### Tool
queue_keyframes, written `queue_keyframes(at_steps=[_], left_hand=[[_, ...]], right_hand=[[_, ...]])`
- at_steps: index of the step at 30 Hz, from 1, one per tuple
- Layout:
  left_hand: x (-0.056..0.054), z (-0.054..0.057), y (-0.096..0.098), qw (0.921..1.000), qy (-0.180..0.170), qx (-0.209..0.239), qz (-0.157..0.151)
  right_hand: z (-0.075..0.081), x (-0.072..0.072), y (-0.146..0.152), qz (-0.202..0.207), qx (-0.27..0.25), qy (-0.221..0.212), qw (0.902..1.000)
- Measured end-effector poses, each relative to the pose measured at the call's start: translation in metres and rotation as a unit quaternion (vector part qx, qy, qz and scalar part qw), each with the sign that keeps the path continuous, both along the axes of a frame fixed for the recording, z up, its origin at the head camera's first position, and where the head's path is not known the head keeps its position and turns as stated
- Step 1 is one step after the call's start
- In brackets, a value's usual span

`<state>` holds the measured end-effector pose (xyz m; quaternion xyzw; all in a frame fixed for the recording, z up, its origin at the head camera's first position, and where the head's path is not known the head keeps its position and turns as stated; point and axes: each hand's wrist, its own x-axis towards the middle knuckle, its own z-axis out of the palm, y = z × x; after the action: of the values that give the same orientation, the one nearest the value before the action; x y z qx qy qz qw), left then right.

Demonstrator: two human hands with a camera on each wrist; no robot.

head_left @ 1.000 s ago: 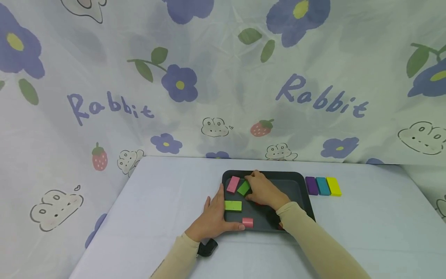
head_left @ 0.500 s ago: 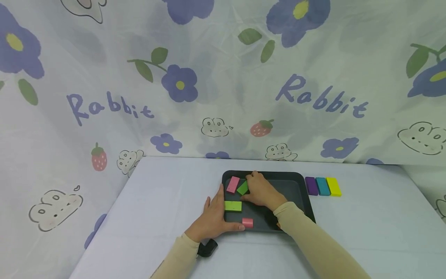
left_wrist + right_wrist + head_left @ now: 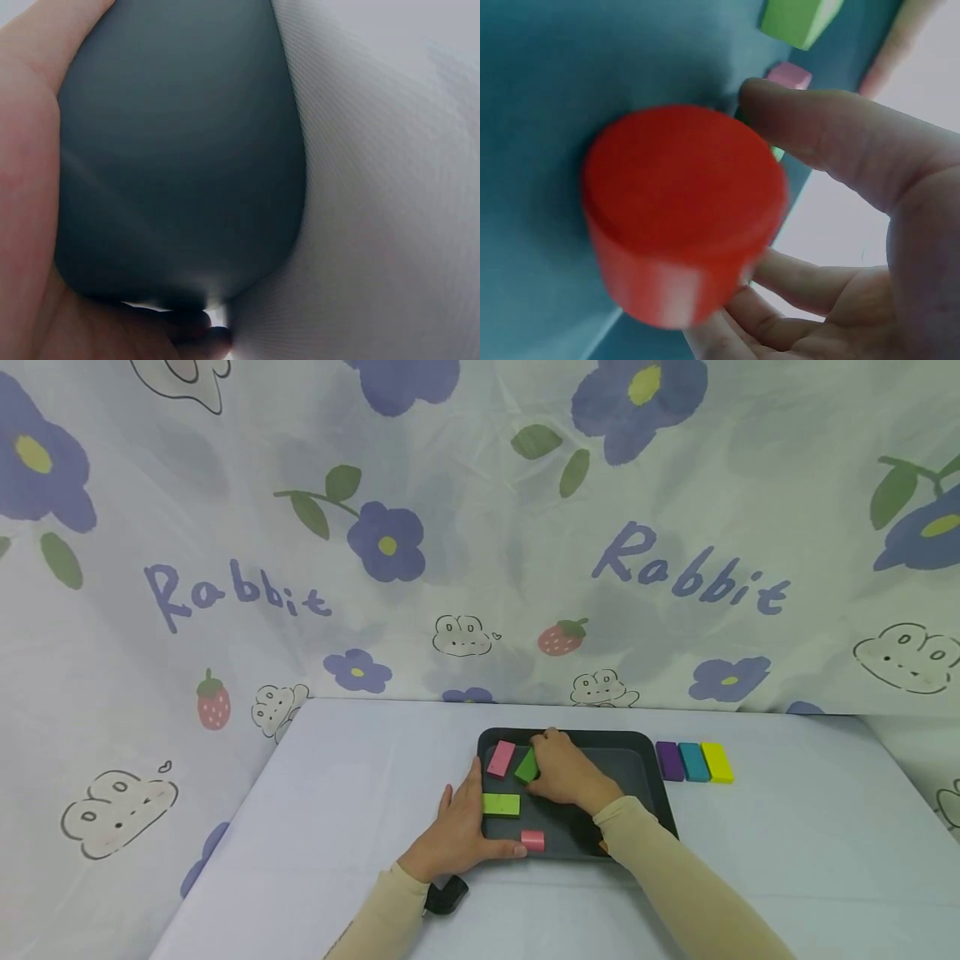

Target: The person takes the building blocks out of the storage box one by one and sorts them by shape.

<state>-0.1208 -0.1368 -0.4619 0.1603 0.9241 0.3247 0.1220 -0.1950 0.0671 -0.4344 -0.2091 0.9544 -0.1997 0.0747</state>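
A dark baking tray (image 3: pixel 615 760) lies on the white table with coloured blocks in it. My right hand (image 3: pixel 567 770) reaches into its back left part and pinches a green block (image 3: pixel 527 767) between thumb and fingers. A pink block (image 3: pixel 501 759) lies just left of that one. Along the tray's left side rests my left hand (image 3: pixel 452 831), fingers straight, thumb stretched along the front rim beside a short pink block (image 3: pixel 532 841). A light green block (image 3: pixel 501 806) sits by the left wall. In the right wrist view, a red cylinder (image 3: pixel 682 195) stands close before the hand, hiding much of the grip.
Right of the tray, purple (image 3: pixel 670 761), teal (image 3: pixel 693 762) and yellow (image 3: pixel 717 762) blocks lie in a row on the table. An orange piece (image 3: pixel 603 845) shows partly from under the right sleeve. A patterned curtain (image 3: pixel 480 527) hangs behind the table.
The green block under my right hand has shifted and turned slightly, and the right hand has moved a little with it. My left hand has stayed in place.
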Motion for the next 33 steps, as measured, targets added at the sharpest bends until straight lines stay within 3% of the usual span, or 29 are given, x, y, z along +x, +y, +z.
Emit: queue_keyframes(at_steps=[11, 33], left_hand=[[0.000, -0.002, 0.000, 0.9999, 0.009, -0.004, -0.001], [-0.001, -0.001, 0.000, 0.9999, 0.013, 0.004, 0.000]], right_hand=[[0.014, 0.007, 0.011, -0.015, -0.016, 0.000, 0.9998], [0.026, 0.019, 0.042, 0.001, -0.037, 0.040, 0.9985]])
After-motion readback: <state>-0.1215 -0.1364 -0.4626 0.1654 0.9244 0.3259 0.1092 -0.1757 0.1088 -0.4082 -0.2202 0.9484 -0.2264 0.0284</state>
